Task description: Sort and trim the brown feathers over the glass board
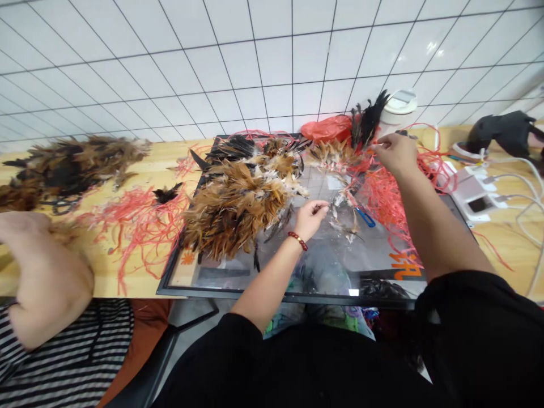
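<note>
My left hand (311,219), with a beaded bracelet at the wrist, is closed in a pinch above the glass-topped black-framed panel (272,271). Anything between its fingertips is too small to make out. To its left lies a big heap of brown feathers (238,207). My right hand (397,153) reaches to the back right, thumb and fingers pinched beside a bundle of black feathers (369,122). Whether it grips the bundle or a strand of red plastic string cannot be told. Small brown feathers (334,154) lie just left of it.
A tangle of red string (385,195) and a blue-handled tool (365,217) lie at the right. Beyond are a white power strip (471,195) with cables and a white lidded container (399,110). A co-worker's arm (46,255) rests at the left near more feathers (80,164).
</note>
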A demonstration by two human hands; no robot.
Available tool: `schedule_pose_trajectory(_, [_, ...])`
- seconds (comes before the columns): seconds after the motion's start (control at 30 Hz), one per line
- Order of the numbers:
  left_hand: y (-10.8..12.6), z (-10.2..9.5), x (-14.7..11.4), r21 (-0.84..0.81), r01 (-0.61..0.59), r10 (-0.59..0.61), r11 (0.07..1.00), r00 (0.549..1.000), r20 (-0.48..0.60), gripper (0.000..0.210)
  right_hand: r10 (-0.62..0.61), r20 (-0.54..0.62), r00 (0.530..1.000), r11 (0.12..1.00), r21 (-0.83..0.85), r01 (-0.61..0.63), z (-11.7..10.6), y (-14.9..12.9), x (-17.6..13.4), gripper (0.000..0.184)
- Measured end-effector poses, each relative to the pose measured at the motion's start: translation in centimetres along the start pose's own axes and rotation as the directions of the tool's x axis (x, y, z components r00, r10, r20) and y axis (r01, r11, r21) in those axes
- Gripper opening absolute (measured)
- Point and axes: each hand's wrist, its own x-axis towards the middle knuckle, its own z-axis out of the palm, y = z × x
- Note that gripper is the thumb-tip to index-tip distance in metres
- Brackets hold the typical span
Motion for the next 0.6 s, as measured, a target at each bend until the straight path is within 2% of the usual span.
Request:
schedule_pose_trajectory(0.07, [0.4, 0.1, 0.0, -0.038, 0.042, -0.042, 0.998, 0.999, -0.007, 0.009, -0.108, -0.002, 0.994, 0.994, 0.033, 0.108, -1.8, -0.5, -3.3, 0.032])
schedule_pose_trajectory(0.17, [1.1, 0.3, -0.1, -0.067, 0.074, -0.076, 0.995, 0.997, -0.023, 0.009, -0.262, 0.2, 0.944, 0.964, 0.104, 0.246, -2.6, -0.9, -9.1, 0.021])
schedule_pose_trajectory(0.2, [1.3, 0.3, -0.2, -0.074, 0.079, -0.081, 0.994, 0.996, -0.026, 0.009, -0.301, 0.284, 0.91, 0.953, 0.129, 0.275, -2.4, -0.8, -10.9, 0.017])
schedule_pose_trajectory(0.3, [1.5, 0.4, -0.2, -0.093, 0.076, -0.079, 0.993, 0.996, -0.032, 0.01, -0.345, 0.415, 0.842, 0.938, 0.138, 0.317, -0.9, -0.7, -15.3, 0.009])
schedule_pose_trajectory(0.43, [1.1, 0.4, 0.0, -0.066, 0.06, -0.062, 0.996, 0.998, -0.026, 0.008, -0.342, 0.481, 0.807, 0.925, 0.024, 0.378, 1.1, -0.7, -18.0, 0.018])
schedule_pose_trajectory(0.5, [0.9, 0.4, -0.1, 0.03, -0.016, 0.016, 0.999, 1.0, -0.019, 0.009, -0.366, 0.501, 0.784, 0.904, -0.007, 0.427, 1.7, -0.9, -18.3, 0.015])
schedule_pose_trajectory(0.57, [0.8, 0.3, -0.4, 0.189, -0.181, 0.179, 0.965, 0.983, 0.025, 0.012, -0.394, 0.484, 0.782, 0.891, -0.01, 0.455, 1.9, -1.2, -18.1, 0.016])
schedule_pose_trajectory(0.6, [0.9, 0.3, -0.6, 0.274, -0.276, 0.268, 0.921, 0.961, 0.069, 0.014, -0.404, 0.454, 0.794, 0.889, -0.012, 0.459, 2.0, -1.4, -18.1, 0.018])
